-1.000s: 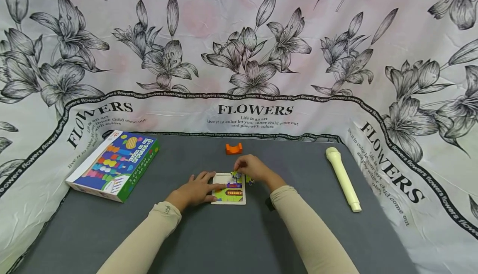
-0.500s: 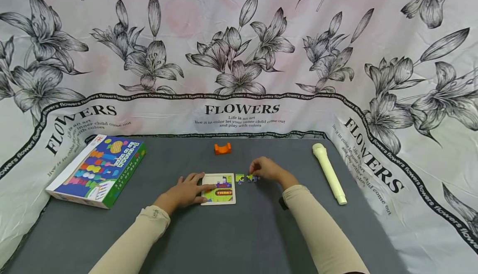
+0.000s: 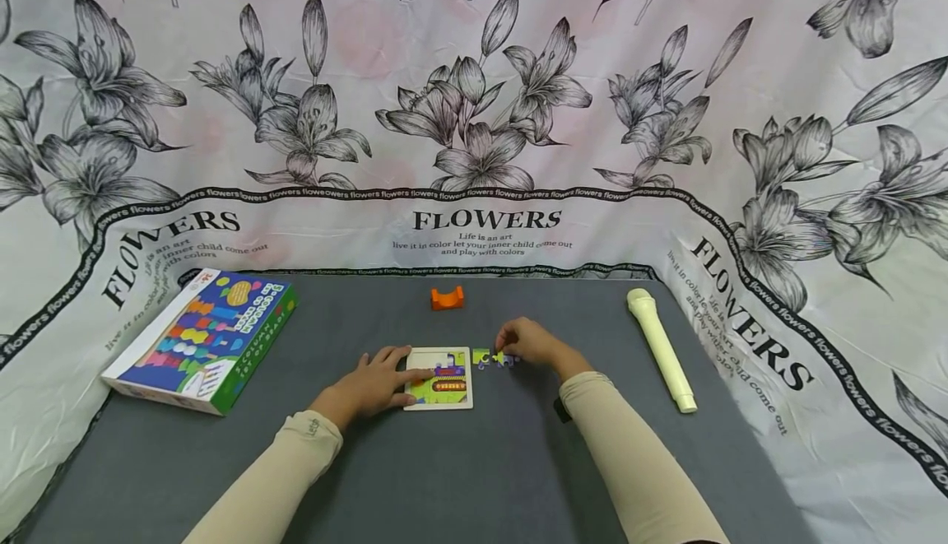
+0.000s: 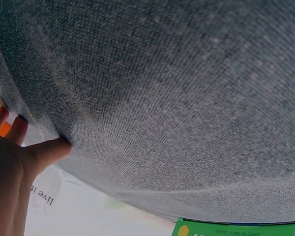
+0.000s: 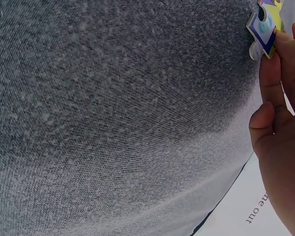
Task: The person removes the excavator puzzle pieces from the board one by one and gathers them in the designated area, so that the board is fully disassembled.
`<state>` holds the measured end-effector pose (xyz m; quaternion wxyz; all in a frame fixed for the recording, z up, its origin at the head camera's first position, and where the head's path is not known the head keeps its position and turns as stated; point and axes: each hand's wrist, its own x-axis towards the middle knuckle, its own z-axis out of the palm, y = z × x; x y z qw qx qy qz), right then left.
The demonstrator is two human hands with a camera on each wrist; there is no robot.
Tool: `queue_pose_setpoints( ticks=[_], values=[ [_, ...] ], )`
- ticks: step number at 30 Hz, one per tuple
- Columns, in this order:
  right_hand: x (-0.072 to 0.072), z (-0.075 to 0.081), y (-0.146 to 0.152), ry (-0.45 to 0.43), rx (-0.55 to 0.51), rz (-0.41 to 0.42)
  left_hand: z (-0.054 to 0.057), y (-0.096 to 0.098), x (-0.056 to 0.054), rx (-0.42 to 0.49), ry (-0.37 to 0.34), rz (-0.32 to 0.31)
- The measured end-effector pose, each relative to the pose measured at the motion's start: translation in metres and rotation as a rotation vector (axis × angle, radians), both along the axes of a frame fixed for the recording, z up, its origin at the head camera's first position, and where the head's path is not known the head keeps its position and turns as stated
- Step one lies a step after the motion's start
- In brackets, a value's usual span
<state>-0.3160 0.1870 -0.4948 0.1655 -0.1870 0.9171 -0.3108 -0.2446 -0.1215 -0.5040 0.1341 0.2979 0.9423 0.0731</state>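
A shallow jigsaw tray (image 3: 438,402) with a purple and orange vehicle picture lies on the grey table; its upper left part shows bare board. My left hand (image 3: 375,385) rests over its left side with fingers spread, one fingertip on the picture. Just right of the tray lies a green and yellow jigsaw piece (image 3: 481,357). Beside that, my right hand (image 3: 531,341) pinches another jigsaw piece (image 5: 265,30), blue, white and yellow, between thumb and fingertips, low over the table. The fingers partly cover this piece in the head view.
Behind the tray sits an orange arched block (image 3: 448,298). A colourful toy box (image 3: 200,338) lies at the left, and a pale yellow stick with a thicker end (image 3: 662,351) at the right. Flower-printed cloth (image 3: 489,231) hangs behind the table.
My right hand has moved from the tray's upper right part to the pieces right of it, staying there over the last half second. The left hand stays on the tray; the head view has shifted.
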Motion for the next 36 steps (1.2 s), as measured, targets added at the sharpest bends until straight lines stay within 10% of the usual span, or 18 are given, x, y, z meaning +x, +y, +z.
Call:
queue_pose_setpoints(
  ticks=[20, 36],
  values=[
    [0.003, 0.005, -0.023, 0.029, 0.014, 0.060, 0.005, 0.002, -0.001, -0.022, -0.011, 0.014],
    [0.012, -0.004, -0.074, 0.314, 0.295, 0.288, 0.019, 0.019, -0.004, -0.142, -0.078, 0.027]
  ],
)
